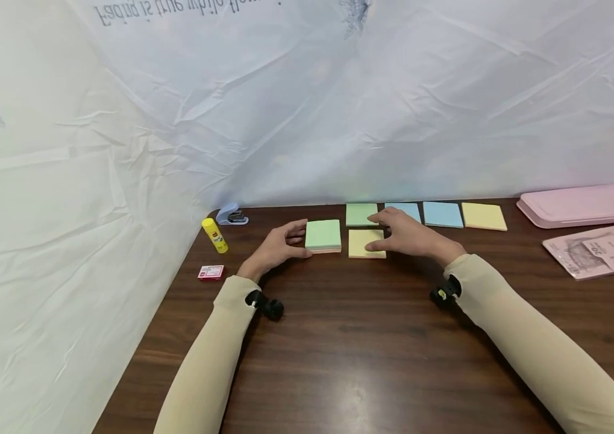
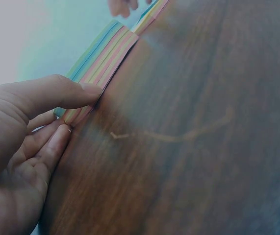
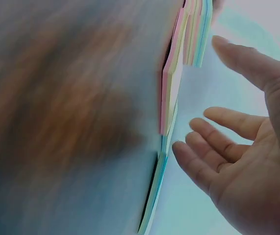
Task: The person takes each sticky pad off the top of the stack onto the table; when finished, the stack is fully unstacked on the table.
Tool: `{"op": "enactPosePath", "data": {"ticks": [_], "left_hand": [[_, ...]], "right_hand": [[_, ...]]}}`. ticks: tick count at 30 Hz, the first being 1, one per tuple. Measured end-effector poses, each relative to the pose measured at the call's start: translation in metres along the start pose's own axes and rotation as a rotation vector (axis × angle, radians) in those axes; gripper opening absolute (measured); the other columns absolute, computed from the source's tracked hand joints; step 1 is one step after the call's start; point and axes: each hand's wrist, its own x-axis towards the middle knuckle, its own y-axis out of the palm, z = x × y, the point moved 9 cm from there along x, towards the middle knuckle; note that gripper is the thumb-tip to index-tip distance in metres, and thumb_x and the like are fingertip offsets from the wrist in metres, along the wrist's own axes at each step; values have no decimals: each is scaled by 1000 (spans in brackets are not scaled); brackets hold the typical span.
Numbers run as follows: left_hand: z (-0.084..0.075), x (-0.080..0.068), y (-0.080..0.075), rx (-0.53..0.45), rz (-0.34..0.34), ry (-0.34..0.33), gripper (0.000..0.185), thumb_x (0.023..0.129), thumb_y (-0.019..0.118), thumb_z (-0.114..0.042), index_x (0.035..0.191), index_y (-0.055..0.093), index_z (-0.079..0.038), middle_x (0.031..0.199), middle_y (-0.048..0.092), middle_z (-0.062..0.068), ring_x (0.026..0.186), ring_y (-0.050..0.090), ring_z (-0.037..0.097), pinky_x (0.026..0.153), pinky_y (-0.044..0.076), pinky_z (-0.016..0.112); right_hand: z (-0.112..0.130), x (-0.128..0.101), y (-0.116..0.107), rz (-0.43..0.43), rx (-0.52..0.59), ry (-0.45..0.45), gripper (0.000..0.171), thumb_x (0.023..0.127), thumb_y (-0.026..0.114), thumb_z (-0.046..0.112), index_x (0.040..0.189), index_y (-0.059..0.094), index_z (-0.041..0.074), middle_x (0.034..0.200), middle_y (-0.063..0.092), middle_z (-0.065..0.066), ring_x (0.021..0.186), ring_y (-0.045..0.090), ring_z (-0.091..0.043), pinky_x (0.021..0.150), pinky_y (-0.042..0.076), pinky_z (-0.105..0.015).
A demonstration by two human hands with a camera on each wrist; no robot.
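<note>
We see the dark wooden table (image 1: 372, 337) in front of a crinkled white sheet (image 1: 307, 108). Our left hand (image 1: 276, 248) pinches the green-topped stack of sticky notes (image 1: 323, 235) at its left edge. Our right hand (image 1: 407, 232), fingers relaxed, hovers over the yellow sticky pad (image 1: 363, 244), perhaps touching it.

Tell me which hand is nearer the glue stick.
Left. The left hand lies just right of the glue stick; the right hand hovers farther right, over the yellow pad.
</note>
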Motion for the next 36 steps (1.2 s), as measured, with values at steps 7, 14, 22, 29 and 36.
{"op": "enactPosePath", "data": {"ticks": [7, 14, 22, 29, 36], "left_hand": [[1, 1, 2, -1, -1, 3, 84, 93, 84, -9, 164, 40, -8, 157, 51, 15, 140, 52, 34, 115, 45, 47], [2, 0, 3, -2, -2, -10, 84, 93, 84, -10, 164, 41, -9, 158, 51, 14, 141, 53, 33, 116, 45, 47], [-1, 0, 0, 15, -13, -1, 82, 93, 83, -7, 164, 42, -6, 158, 51, 15, 139, 54, 33, 115, 45, 46], [-2, 0, -2, 23, -13, -5, 82, 93, 83, -7, 164, 41, -6, 158, 50, 15, 139, 54, 33, 115, 45, 46], [0, 1, -1, 6, -7, 1, 82, 93, 83, -8, 163, 42, -7, 158, 51, 14, 139, 54, 33, 115, 45, 46]], "right_hand": [[13, 20, 6, 10, 31, -34, 80, 97, 80, 38, 157, 47, -4, 158, 43, -25, 149, 35, -44, 115, 38, -64], [26, 39, 15, 61, 39, -57, 88, 96, 81, 43, 159, 43, -5, 159, 43, -25, 141, 48, -41, 111, 45, -61], [38, 55, 25, 123, 11, -51, 90, 94, 83, 43, 159, 43, -6, 165, 33, -29, 154, 26, -46, 118, 35, -64], [39, 60, 27, 122, -28, -36, 81, 95, 82, 41, 154, 51, -4, 162, 38, -28, 152, 30, -45, 116, 39, -62], [37, 60, 25, 93, -15, -42, 79, 93, 84, 40, 152, 54, -3, 158, 45, -25, 146, 41, -43, 112, 44, -59]]}}
